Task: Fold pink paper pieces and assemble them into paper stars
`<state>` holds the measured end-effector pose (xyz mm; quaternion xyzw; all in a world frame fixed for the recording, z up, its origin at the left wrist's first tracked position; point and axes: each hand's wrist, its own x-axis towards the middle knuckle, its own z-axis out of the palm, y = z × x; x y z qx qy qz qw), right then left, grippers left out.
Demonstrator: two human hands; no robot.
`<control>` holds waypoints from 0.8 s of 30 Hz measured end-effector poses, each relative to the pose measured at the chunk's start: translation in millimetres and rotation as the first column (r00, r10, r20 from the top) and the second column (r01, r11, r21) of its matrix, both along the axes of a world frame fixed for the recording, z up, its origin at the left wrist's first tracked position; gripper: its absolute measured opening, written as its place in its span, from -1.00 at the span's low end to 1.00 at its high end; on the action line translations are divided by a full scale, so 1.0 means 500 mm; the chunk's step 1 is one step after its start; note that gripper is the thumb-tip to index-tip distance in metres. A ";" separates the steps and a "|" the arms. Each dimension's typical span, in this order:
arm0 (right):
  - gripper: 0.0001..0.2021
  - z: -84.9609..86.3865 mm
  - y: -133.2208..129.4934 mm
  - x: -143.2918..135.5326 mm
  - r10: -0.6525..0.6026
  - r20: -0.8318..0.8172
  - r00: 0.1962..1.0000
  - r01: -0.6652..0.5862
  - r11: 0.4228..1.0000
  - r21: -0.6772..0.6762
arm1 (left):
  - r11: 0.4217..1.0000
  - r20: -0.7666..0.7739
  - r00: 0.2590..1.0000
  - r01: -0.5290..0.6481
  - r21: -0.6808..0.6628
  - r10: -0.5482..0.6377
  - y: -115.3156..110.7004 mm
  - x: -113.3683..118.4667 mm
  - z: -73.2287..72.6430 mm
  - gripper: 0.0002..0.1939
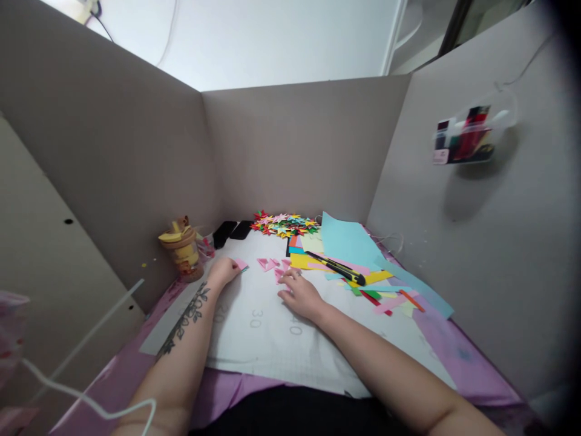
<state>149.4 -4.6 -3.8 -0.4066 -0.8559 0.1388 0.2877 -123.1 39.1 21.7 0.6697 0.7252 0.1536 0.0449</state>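
My left hand (pixel 223 272) rests on the white sheet (pixel 267 351), its fingers closed on a small pink folded paper (pixel 241 264) with a bluish edge. My right hand (pixel 300 295) lies over the sheet to the right, fingers spread and slightly bent. Its fingertips are at the nearest of several pink folded triangles (pixel 263 264), which lie between and beyond the two hands. Whether the fingertips touch that triangle is too small to tell.
Colourful paper stars (pixel 285 224) are heaped at the back. A yellow-black cutter (pixel 340 268) lies on paper strips (pixel 385 277) at right, before a blue sheet (pixel 349 239). Two black phones (pixel 241 230) and a yellow-brown cup (pixel 184 254) stand at back left. Grey panels surround the table.
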 end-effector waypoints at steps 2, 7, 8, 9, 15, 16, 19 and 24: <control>-0.74 -0.001 0.001 0.001 0.007 -0.014 1.000 -0.007 1.000 0.005 | 1.000 0.009 1.000 -0.011 -0.009 0.011 0.000 0.000 0.002 -0.78; -0.76 -0.008 0.004 0.001 0.025 -0.045 0.999 -0.025 1.000 0.007 | 0.995 -0.104 0.994 0.017 -0.102 -0.028 -0.001 0.008 0.009 -0.75; -0.76 -0.009 0.004 0.001 0.030 -0.049 0.998 -0.029 1.000 0.009 | 0.994 -0.130 0.991 0.017 -0.111 -0.032 -0.003 0.009 0.011 -0.74; -0.76 -0.011 0.005 0.001 0.033 -0.055 0.998 -0.033 0.999 0.011 | 0.994 -0.146 0.989 0.015 -0.112 -0.032 -0.004 0.010 0.012 -0.72; -0.77 -0.013 0.005 0.000 0.062 -0.071 0.996 -0.061 0.998 0.008 | 0.994 -0.140 0.990 0.019 -0.111 -0.034 -0.011 0.008 0.020 -0.70; -0.77 -0.013 0.005 0.000 0.065 -0.073 0.995 -0.064 0.998 0.009 | 0.994 -0.133 0.991 0.019 -0.106 -0.033 -0.012 0.009 0.020 -0.69; -0.77 -0.013 0.005 0.000 0.074 -0.083 0.994 -0.073 0.997 0.016 | 0.998 -0.105 0.994 0.006 -0.065 -0.013 -0.013 0.010 0.018 -0.70; -0.78 -0.012 0.005 0.000 0.070 -0.105 0.992 -0.067 0.997 0.034 | 0.996 -0.032 0.996 -0.086 0.034 0.087 -0.023 0.027 0.038 -0.77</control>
